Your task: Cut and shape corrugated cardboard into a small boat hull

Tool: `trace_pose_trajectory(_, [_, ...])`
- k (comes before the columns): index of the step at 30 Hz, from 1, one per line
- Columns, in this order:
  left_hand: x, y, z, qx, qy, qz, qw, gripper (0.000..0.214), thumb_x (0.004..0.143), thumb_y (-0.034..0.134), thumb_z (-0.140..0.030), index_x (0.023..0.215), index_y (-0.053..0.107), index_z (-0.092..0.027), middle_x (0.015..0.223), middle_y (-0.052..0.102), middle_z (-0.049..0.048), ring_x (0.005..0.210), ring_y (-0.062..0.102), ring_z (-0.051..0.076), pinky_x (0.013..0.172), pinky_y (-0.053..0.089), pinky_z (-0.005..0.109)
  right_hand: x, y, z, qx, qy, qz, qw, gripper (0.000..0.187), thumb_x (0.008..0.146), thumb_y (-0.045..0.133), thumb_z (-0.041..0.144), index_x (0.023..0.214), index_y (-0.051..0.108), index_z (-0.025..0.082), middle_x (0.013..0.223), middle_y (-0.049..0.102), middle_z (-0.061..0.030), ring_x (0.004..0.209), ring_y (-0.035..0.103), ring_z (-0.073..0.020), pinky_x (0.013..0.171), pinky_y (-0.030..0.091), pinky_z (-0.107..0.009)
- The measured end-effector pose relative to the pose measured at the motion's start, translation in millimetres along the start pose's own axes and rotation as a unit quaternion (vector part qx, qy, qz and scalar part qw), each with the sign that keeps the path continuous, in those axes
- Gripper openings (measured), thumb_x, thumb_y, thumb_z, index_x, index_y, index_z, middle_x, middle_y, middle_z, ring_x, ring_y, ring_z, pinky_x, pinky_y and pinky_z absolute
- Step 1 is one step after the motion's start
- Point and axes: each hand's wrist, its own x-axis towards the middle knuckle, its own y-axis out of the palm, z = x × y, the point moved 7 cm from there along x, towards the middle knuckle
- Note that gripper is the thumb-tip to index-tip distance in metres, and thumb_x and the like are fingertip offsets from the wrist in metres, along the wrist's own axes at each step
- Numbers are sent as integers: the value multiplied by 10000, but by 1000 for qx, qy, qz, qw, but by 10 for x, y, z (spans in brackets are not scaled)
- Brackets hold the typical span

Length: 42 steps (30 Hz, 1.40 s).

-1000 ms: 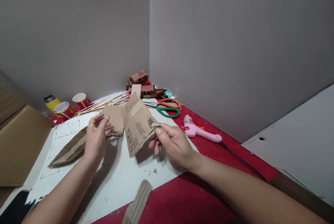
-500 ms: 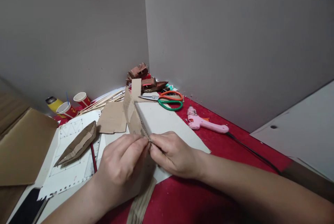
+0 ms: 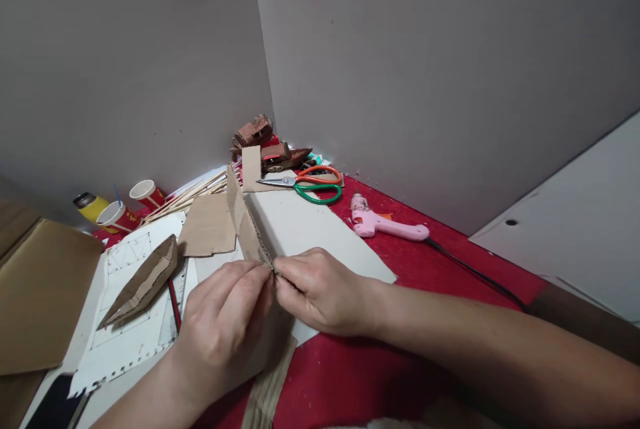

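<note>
Person's left hand [image 3: 220, 312] and right hand [image 3: 323, 292] both pinch the near end of a cardboard piece [image 3: 243, 219], fingertips close together. Piece stands steeply, edge up, mid-table over white board [image 3: 325, 235]; scissors [image 3: 287, 181] far, pink glue gun [image 3: 385, 225] right, folded cardboard [image 3: 140, 285] left on drawn paper [image 3: 115, 352].

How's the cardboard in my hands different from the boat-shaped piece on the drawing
Your left hand and right hand pinch the cardboard; the boat-shaped piece lies untouched on the drawing. The cardboard looks flat; the boat-shaped piece has raised walls and a pointed end. Both are brown.
</note>
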Motion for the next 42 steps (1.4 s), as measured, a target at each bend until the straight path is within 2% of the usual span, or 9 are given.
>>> trace_pose_trajectory(4, [42,-16,56,-34,-34,3,999,167,837,595,-65,975,595,-159,848,726,78,787,690,172,758,529,257,1,2,-7,11,6,4,1000,231,892,368,166,678,317,237,543,404,39,474,346,-120,508,265,-263])
trace_pose_trajectory(7, [42,-7,187,-92,-99,9,991,102,857,586,-83,889,594,-179,798,708,31,717,668,129,680,504,215,2,-7,-18,23,14,1,1000,237,889,385,166,671,324,234,537,388,45,472,339,-115,499,263,-252])
trace_pose_trajectory(11, [-1,95,352,-172,-173,47,969,81,881,579,-124,827,595,-182,766,676,4,678,624,105,628,474,200,2,-19,-49,46,32,-4,998,245,875,433,205,656,326,231,534,394,47,473,348,-106,487,276,-236])
trace_pose_trajectory(14, [-27,167,410,-215,-196,67,954,70,902,561,-155,844,593,-179,780,661,9,706,611,112,645,469,211,2,-25,-64,47,38,-3,998,254,885,434,227,651,335,227,538,413,41,475,351,-106,490,285,-240])
trace_pose_trajectory(20, [-69,291,466,-267,-224,121,930,101,938,511,-214,864,574,-183,799,623,20,740,581,131,677,456,239,-2,-8,-82,-21,28,17,999,235,909,395,216,674,409,212,561,482,21,491,388,-118,516,288,-258])
trace_pose_trajectory(26, [-106,339,551,-339,-270,154,888,128,933,527,-266,857,586,-183,790,606,18,728,562,134,672,451,237,-4,28,-89,-60,8,29,998,251,938,370,196,701,453,201,581,525,12,499,425,-119,529,298,-260])
trace_pose_trajectory(31, [-130,376,605,-396,-318,147,849,137,903,577,-287,823,601,-179,757,595,13,712,549,135,656,452,232,-17,6,-98,-58,12,-7,998,159,901,416,181,768,503,185,617,562,4,506,463,-124,527,341,-247])
trace_pose_trajectory(38, [-118,379,609,-394,-334,132,846,111,874,604,-247,791,613,-175,734,612,11,687,557,128,641,458,227,-29,9,-81,-39,1,-30,999,143,884,452,156,752,496,192,603,536,17,500,453,-117,520,364,-231])
trace_pose_trajectory(42, [-97,343,604,-373,-336,113,858,99,837,650,-233,763,616,-176,707,627,-2,649,569,115,602,453,211,-27,21,-74,-25,-8,-25,999,165,885,449,155,730,472,204,588,509,23,495,441,-119,506,355,-236])
